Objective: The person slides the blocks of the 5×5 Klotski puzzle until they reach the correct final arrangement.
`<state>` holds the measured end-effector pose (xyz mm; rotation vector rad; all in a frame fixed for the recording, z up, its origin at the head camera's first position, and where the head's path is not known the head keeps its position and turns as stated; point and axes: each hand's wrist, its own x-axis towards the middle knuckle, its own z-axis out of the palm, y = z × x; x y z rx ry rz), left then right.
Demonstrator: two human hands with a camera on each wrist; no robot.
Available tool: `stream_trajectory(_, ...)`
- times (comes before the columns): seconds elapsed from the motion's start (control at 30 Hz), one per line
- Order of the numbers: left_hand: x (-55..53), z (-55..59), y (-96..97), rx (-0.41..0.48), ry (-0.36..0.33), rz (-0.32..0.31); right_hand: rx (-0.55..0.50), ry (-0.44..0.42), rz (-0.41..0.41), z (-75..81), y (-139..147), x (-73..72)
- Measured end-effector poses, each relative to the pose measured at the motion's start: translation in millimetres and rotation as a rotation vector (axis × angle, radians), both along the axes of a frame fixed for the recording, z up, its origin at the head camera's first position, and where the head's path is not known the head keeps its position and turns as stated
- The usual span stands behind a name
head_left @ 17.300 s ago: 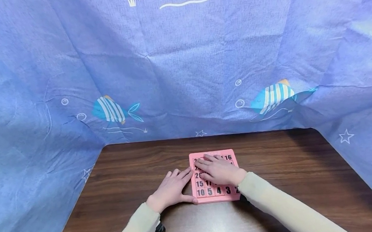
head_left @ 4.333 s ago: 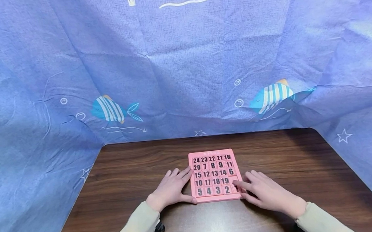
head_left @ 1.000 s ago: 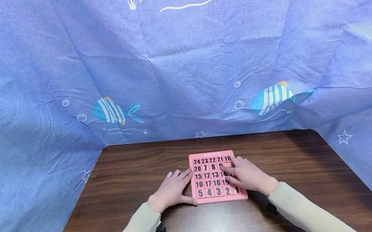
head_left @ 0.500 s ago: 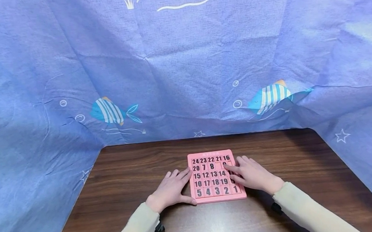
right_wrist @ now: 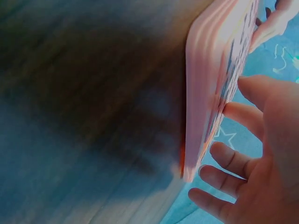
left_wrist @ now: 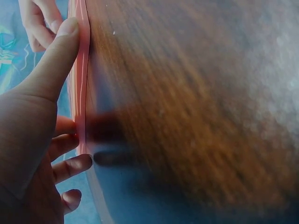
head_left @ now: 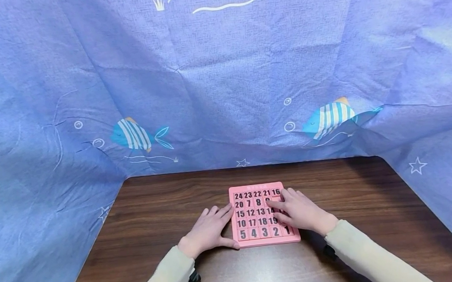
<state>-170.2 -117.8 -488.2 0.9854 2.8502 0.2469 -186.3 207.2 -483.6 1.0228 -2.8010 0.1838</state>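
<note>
A pink number sliding puzzle (head_left: 252,242) lies flat on the table, its square tiles marked with black numbers. My left hand (head_left: 208,231) rests against its left side, fingers at the edge and thumb at the near left corner. The left wrist view shows that thumb (left_wrist: 53,60) lying against the puzzle's side (left_wrist: 81,70). From the right, my right hand (head_left: 305,212) reaches over the board, its index fingertip on the 9 tile (head_left: 268,199). That hand covers part of the right column. In the right wrist view its fingers (right_wrist: 229,156) are spread and loosely bent beside the board.
The puzzle sits on a dark brown wooden table (head_left: 166,190) with rounded far corners. A blue cloth (head_left: 221,79) printed with fish hangs behind it and along both sides. Black straps (head_left: 194,280) show at the sleeve cuffs.
Half a second ago the 9 tile stood one place further right; my right index has slid it back left. Since 4.3 seconds ago, right-column tiles have shifted down. The left hand stays put.
</note>
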Motion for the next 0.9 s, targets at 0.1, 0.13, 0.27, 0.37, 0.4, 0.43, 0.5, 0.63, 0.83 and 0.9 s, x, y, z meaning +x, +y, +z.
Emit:
stream_trajectory(0.1, 0.1, -0.1, 0.1, 0.0, 0.003, 0.001, 0.004, -0.029, -0.058, 0.0, 3, -3.8)
stream_trajectory(0.13, 0.0, -0.2, 0.1, 0.002, 0.002, 0.001, 0.009, -0.042, -0.079, -0.1, 4, -4.9)
stream_trajectory(0.27, -0.2, 0.3, 0.6, 0.007, -0.008, 0.0, 0.028, -0.107, -0.129, 0.9, 7, -5.7)
stream_trajectory(0.37, 0.2, 1.4, 0.6, 0.01, -0.014, 0.0, 0.036, -0.121, -0.128, 2.1, 8, -2.0)
stream_trajectory(0.4, 0.3, 1.9, 0.5, 0.013, -0.012, -0.001, 0.036, -0.115, -0.122, 2.8, 9, 0.0)
stream_trajectory(0.43, 0.4, 2.5, 0.4, 0.017, -0.011, -0.002, 0.034, -0.108, -0.116, 3.6, 9, 2.3)
stream_trajectory(0.5, 0.6, 3.9, 0.5, 0.02, -0.013, 0.0, 0.028, -0.091, -0.099, 5.4, 10, 6.5)
stream_trajectory(0.63, -0.1, 4.5, 0.4, 0.021, -0.025, 0.006, 0.007, -0.075, -0.057, 8.2, 10, 11.3)
stream_trajectory(0.83, 0.6, 3.1, 0.4, 0.018, -0.033, 0.013, -0.025, -0.068, -0.074, 6.1, 7, 1.2)
stream_trajectory(0.9, 1.5, 1.9, 0.7, 0.017, -0.022, 0.005, -0.031, -0.071, -0.084, 4.6, 5, -3.0)
